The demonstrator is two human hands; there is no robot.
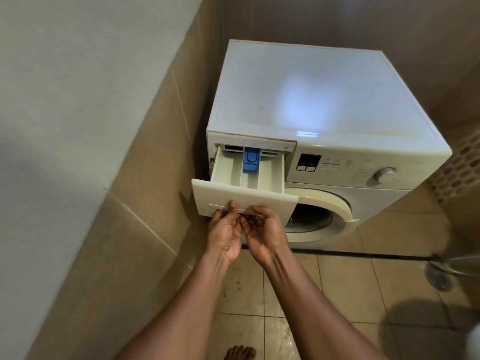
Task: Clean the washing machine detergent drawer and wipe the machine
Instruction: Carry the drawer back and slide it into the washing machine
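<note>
Washer: white front-load washing machine (311, 100) stood in a tiled corner, its top bare with a light glare and a yellowish stain near the right front edge.
Drawer: detergent drawer (244, 193) was pulled most of the way out at the machine's upper left, still seated in its slot, tipped slightly down toward the camera.
Drawer inside: three cream compartments showed, with a blue insert (251, 159) at the back of the middle one.
Left hand: left hand (225, 231) was palm-up under the drawer's front panel, thumb pressed on the panel face, fingers curled into the handle recess, gripping it.
Right hand: right hand (263, 233) was just beside the left, palm-up, fingers hooked under the same panel edge; grip looked closed but the fingertips were hidden.
Panel: display (307, 162) and round dial (385, 174) sat right of the drawer.
Door: round door (319, 216) was below, partly behind the drawer front.
Floor: beige floor tiles (337, 294) looked wet and grimy, with a drain (439, 278) at right and a bare foot (240, 354) at the bottom edge.
</note>
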